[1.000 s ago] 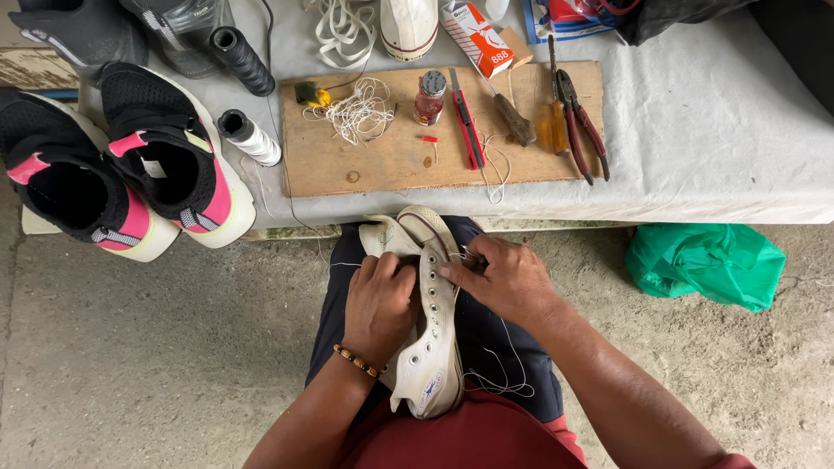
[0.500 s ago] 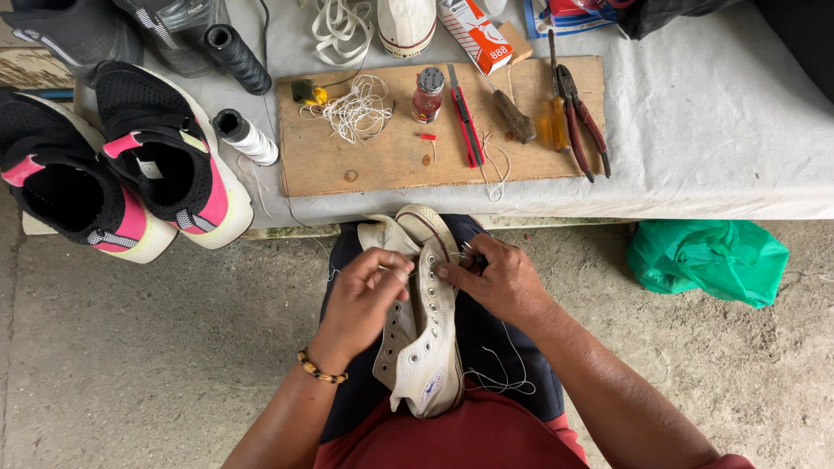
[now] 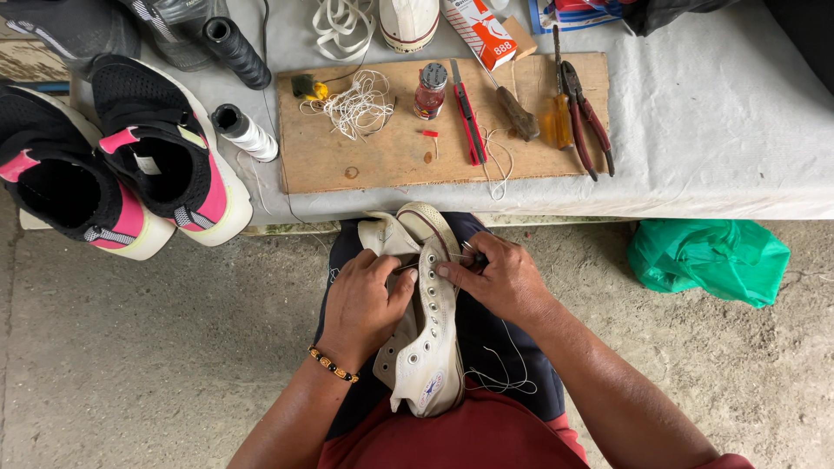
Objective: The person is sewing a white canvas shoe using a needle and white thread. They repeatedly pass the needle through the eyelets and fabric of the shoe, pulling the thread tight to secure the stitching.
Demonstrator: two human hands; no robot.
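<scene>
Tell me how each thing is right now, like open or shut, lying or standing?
white high-top shoe: unlaced, on the lap, toe toward the table
left hand: gripping the shoe's side
right hand: pinching at the shoe's edge
black and pink sneakers: upright, empty
pliers: lying flat, handles slightly apart
small jar: standing, capped
white thread spool: lying on its side
green bag: crumpled on the floor
</scene>
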